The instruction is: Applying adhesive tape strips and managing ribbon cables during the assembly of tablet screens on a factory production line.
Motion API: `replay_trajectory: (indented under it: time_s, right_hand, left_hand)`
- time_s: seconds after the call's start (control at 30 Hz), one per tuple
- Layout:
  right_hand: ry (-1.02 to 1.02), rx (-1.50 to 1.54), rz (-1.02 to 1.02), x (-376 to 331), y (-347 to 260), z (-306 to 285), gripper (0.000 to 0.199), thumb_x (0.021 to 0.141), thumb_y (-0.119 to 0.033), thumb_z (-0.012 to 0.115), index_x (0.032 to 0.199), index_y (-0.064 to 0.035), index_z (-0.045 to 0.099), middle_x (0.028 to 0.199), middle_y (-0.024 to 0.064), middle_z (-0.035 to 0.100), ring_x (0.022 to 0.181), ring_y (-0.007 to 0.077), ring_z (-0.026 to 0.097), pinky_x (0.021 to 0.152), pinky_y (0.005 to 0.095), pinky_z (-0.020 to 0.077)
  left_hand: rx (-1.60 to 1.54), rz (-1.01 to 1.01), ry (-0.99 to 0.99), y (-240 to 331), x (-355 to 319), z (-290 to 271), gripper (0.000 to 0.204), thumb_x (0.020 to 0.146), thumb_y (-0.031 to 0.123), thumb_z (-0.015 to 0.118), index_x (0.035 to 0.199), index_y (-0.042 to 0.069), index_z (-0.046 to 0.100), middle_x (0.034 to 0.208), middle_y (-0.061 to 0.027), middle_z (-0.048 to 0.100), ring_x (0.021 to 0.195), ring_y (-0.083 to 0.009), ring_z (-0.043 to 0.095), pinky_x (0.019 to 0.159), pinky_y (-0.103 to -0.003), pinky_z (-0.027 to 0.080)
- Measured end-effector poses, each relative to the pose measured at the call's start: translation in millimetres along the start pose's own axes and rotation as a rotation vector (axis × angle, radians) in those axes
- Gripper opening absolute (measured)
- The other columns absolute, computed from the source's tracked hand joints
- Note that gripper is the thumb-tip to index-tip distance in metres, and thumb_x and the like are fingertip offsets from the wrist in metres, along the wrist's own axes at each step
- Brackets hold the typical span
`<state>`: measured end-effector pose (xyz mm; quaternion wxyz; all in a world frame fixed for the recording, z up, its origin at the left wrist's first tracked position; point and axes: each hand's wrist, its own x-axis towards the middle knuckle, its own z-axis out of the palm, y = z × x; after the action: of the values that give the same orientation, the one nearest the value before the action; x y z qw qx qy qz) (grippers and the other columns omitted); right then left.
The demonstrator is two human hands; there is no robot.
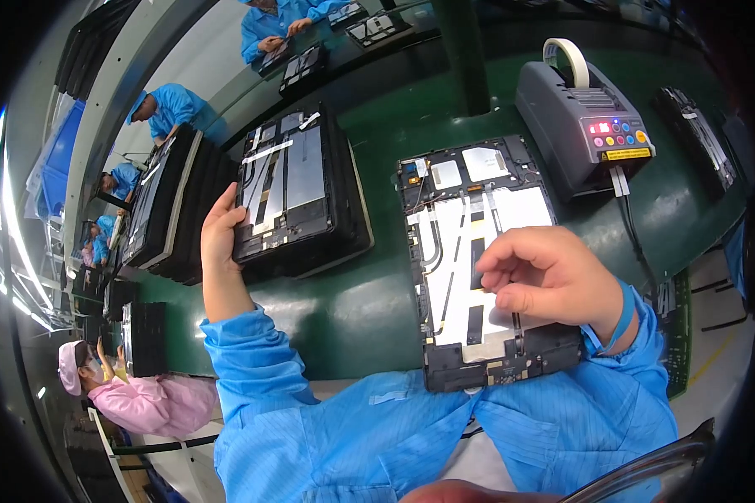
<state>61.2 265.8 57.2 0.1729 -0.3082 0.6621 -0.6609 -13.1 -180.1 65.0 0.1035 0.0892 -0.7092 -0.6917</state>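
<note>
An opened tablet [446, 289] lies in front of me with its bare inside facing up. It shows a silver-white battery area, black strips, thin cables and a black frame. My right hand [554, 277] is over its right half, fingers curled and the thumb apart from them, with nothing visible between. Whether the fingertips touch the tablet I cannot tell. To the left, a similar opened tablet [306, 172] tops a dark stack. My left hand [221, 230] is closed on its left edge, with the thumb at the top edge and the other fingers partly hidden along the side.
A grey tape dispenser [575, 113] with a roll of pale tape and lit buttons stands at the back right; its cable [633, 226] runs toward me. More tablet stacks [172, 205] stand at left, another dark part [700, 138] at far right. Co-workers [138, 402] sit along the green table [356, 314].
</note>
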Motion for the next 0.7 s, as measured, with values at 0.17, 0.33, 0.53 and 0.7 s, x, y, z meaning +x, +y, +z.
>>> replay_trajectory:
  time_s: [0.17, 0.33, 0.53, 0.7]
  right_hand:
    - [0.019, 0.03, 0.003, -0.6, 1.2, 0.8, 0.027, 0.079, -0.006, 0.069, 0.103, 0.0014, 0.059, 0.088, 0.0066, 0.061, 0.084, 0.0113, 0.059, 0.075, 0.0255, 0.0502]
    - [0.037, 0.091, 0.045, -2.6, -0.7, 3.1, 0.026, 0.079, -0.007, 0.069, 0.102, 0.0009, 0.059, 0.088, 0.0059, 0.062, 0.082, 0.0108, 0.058, 0.073, 0.0251, 0.05]
    - [0.237, -0.256, -0.246, -16.5, -15.1, 2.1, 0.023, 0.075, -0.009, 0.069, 0.095, 0.0003, 0.06, 0.081, 0.0088, 0.062, 0.072, 0.0168, 0.059, 0.064, 0.0278, 0.0478]
    - [0.596, -0.435, -1.157, -54.1, -39.6, -0.4, 0.036, 0.069, -0.021, 0.081, 0.092, -0.0103, 0.055, 0.088, 0.0074, 0.059, 0.074, 0.0223, 0.058, 0.06, 0.0345, 0.0435]
  left_hand:
    - [0.059, 0.065, 0.071, 2.8, -3.0, 7.3, 0.057, 0.077, -0.011, 0.051, 0.133, -0.006, 0.041, 0.125, -0.0164, 0.053, 0.1, -0.0188, 0.058, 0.088, -0.028, 0.046]
    - [0.165, 0.206, 0.103, -1.9, -5.6, 5.9, 0.057, 0.075, -0.015, 0.051, 0.131, -0.007, 0.042, 0.128, -0.0164, 0.051, 0.115, -0.0211, 0.052, 0.095, -0.028, 0.042]
    - [0.232, 0.412, 0.107, 27.1, -56.5, 31.7, 0.038, 0.079, -0.011, 0.051, 0.117, -0.005, 0.055, 0.119, -0.0135, 0.057, 0.112, -0.0198, 0.054, 0.095, -0.027, 0.041]
    - [0.317, 0.626, -0.289, 31.8, -105.6, 82.6, 0.023, 0.078, -0.01, 0.052, 0.098, -0.004, 0.062, 0.09, -0.0085, 0.061, 0.084, -0.0152, 0.06, 0.075, -0.025, 0.046]
